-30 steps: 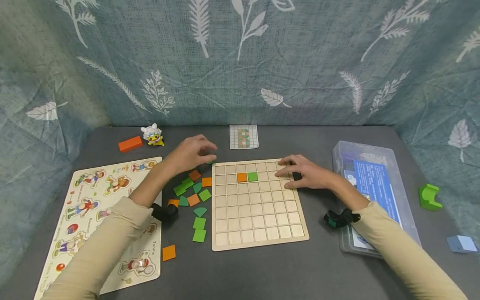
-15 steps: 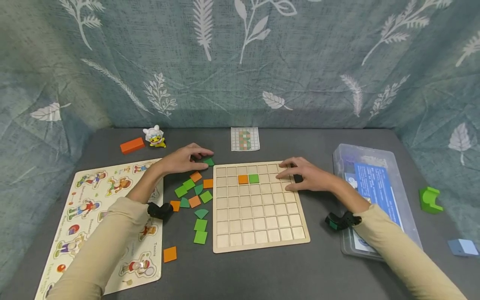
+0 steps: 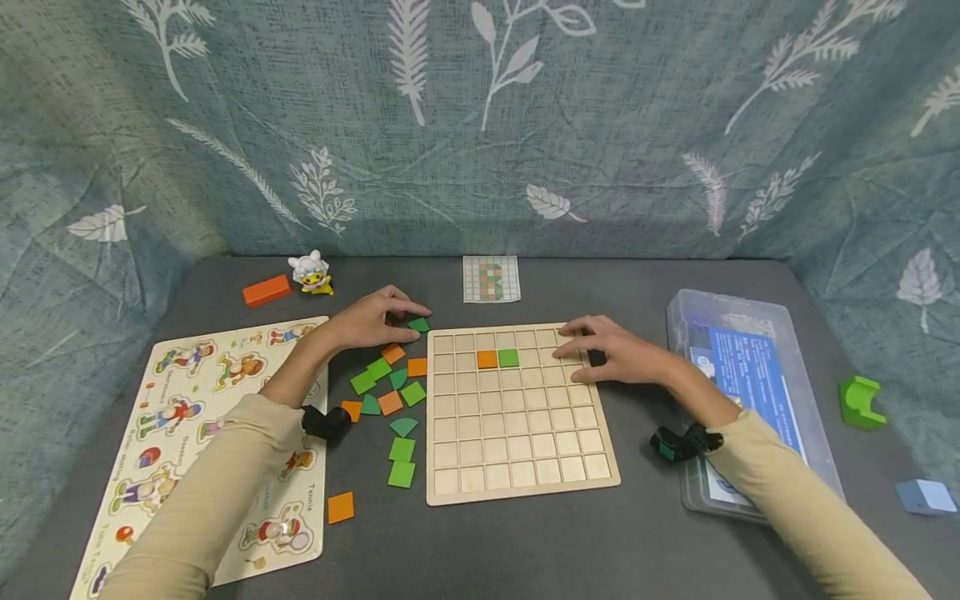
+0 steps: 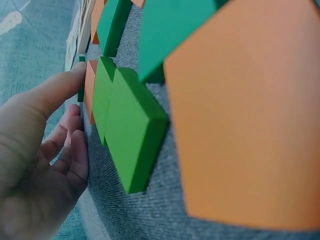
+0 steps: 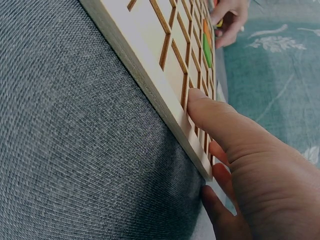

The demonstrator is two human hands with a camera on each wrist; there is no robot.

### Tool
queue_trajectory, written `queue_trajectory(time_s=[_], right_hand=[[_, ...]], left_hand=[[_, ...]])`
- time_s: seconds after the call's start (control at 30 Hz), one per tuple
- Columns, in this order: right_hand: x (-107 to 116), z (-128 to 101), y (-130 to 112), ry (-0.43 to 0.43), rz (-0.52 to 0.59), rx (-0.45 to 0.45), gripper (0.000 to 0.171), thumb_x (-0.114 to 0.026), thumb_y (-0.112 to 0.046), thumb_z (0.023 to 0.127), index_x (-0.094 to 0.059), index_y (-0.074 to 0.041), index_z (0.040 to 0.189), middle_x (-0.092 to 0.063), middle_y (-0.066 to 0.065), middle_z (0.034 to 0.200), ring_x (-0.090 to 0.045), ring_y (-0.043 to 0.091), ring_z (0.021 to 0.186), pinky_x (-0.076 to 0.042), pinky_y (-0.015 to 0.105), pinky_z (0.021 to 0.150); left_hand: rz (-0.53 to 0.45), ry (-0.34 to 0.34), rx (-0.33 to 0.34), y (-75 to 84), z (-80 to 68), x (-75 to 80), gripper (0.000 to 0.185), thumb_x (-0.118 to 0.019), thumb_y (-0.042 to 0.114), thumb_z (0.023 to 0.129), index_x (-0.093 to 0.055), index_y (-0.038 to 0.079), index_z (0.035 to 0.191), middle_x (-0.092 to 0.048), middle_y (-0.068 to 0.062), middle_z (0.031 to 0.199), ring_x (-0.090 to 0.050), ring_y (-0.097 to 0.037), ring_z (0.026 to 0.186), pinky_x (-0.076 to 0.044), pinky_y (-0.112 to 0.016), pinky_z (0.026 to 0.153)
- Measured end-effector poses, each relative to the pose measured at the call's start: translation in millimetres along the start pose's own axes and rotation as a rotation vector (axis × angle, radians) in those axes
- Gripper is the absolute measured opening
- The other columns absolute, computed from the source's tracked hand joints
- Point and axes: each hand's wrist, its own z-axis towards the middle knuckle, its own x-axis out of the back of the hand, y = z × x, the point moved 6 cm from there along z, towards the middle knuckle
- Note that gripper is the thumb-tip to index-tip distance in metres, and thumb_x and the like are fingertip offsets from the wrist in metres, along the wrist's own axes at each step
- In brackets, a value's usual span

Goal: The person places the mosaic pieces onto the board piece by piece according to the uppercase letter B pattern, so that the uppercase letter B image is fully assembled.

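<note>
My left hand (image 3: 375, 319) is at the far left corner of the wooden grid board (image 3: 522, 493). Its thumb and forefinger lie on either side of a dark green quarter-round tile (image 3: 418, 325), with a gap visible; in the left wrist view the thumb tip overlaps a dark green edge (image 4: 81, 92), and contact is unclear. With fingers spread, my right hand (image 3: 611, 348) rests on the board's far right corner, thumb on the grid in the right wrist view. An orange square tile (image 3: 487, 359) and a green square tile (image 3: 508, 357) sit side by side in the board's cells.
Several loose tiles (image 3: 402, 450) lie left of the board. A picture puzzle board (image 3: 225, 467) is under the left forearm. A pattern card (image 3: 491, 279) lies behind. The right forearm crosses a clear plastic box (image 3: 738, 312). A toy figure (image 3: 311, 273) stands at the back left.
My left hand has lowered and shifted left, then slightly right, bringing the thumb and forefinger to the dark green tile. The right hand stays on the board. The head view has shifted slightly.
</note>
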Motion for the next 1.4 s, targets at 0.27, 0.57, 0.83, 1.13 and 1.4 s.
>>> queue_trajectory(time_s=[0.27,0.57,0.83,1.13,1.4], right_hand=[[0,0,0,-0.003,-0.009,0.002,0.04,-0.071,-0.022,0.089,-0.064,-0.015,0.128,-0.044,0.018,0.143,-0.037,0.039,0.131,-0.035,0.06,0.102],[-1,1,-1,-0.01,-0.019,0.001,0.041,-0.071,-0.022,0.089,-0.064,-0.015,0.128,-0.044,0.018,0.143,-0.038,0.038,0.131,-0.036,0.06,0.102],[0,0,0,-0.005,-0.015,-0.008,0.04,-0.071,-0.022,0.089,-0.064,-0.015,0.128,-0.044,0.018,0.143,-0.037,0.038,0.131,-0.035,0.06,0.102],[0,0,2,0.004,-0.023,-0.008,0.04,-0.071,-0.022,0.088,-0.064,-0.015,0.127,-0.044,0.018,0.143,-0.037,0.038,0.13,-0.035,0.059,0.102],[-1,0,3,-0.003,-0.026,-0.001,0.04,-0.071,-0.023,0.088,-0.064,-0.016,0.127,-0.044,0.018,0.143,-0.037,0.037,0.13,-0.036,0.059,0.102]], left_hand=[[0.098,0.05,0.012,9.2,5.2,2.5,0.031,-0.068,0.01,0.089,-0.067,0.0,0.118,-0.058,-0.019,0.107,-0.057,-0.029,0.094,-0.048,-0.041,0.084],[-0.005,0.186,0.05,43.5,19.8,-7.5,0.03,-0.068,0.014,0.09,-0.066,-0.001,0.115,-0.065,-0.016,0.096,-0.059,-0.023,0.082,-0.046,-0.031,0.07],[-0.042,0.077,0.003,89.3,50.1,-38.3,0.031,-0.068,0.018,0.089,-0.068,0.001,0.116,-0.07,-0.016,0.106,-0.067,-0.021,0.086,-0.053,-0.031,0.076],[0.005,0.043,-0.073,111.7,67.0,-57.4,0.022,-0.066,0.012,0.086,-0.071,0.001,0.104,-0.073,-0.01,0.091,-0.068,-0.017,0.083,-0.054,-0.026,0.076],[0.033,0.043,-0.134,122.0,66.9,-59.1,0.024,-0.062,0.007,0.085,-0.071,0.002,0.107,-0.074,-0.01,0.094,-0.063,-0.012,0.071,-0.048,-0.026,0.073]])
